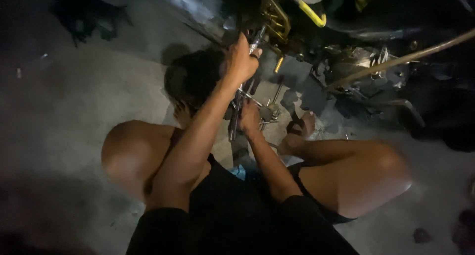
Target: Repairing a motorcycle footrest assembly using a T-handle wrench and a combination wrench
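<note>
Left hand raised, clenched — right hand lower.

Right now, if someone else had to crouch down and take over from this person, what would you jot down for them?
Left hand: raised, closed round the upper end of a metal tool pressed up against the gold-coloured fitting on the machine's underside.
Right hand: lower, gripping the bottom of the same long metal tool near the floor.
Nearby: a cross-shaped wrench lies on the concrete floor just beyond the right hand; a yellow tube curves above the fitting.
Done or left: too dark to tell whether the fitting is loosened or tight.
</note>
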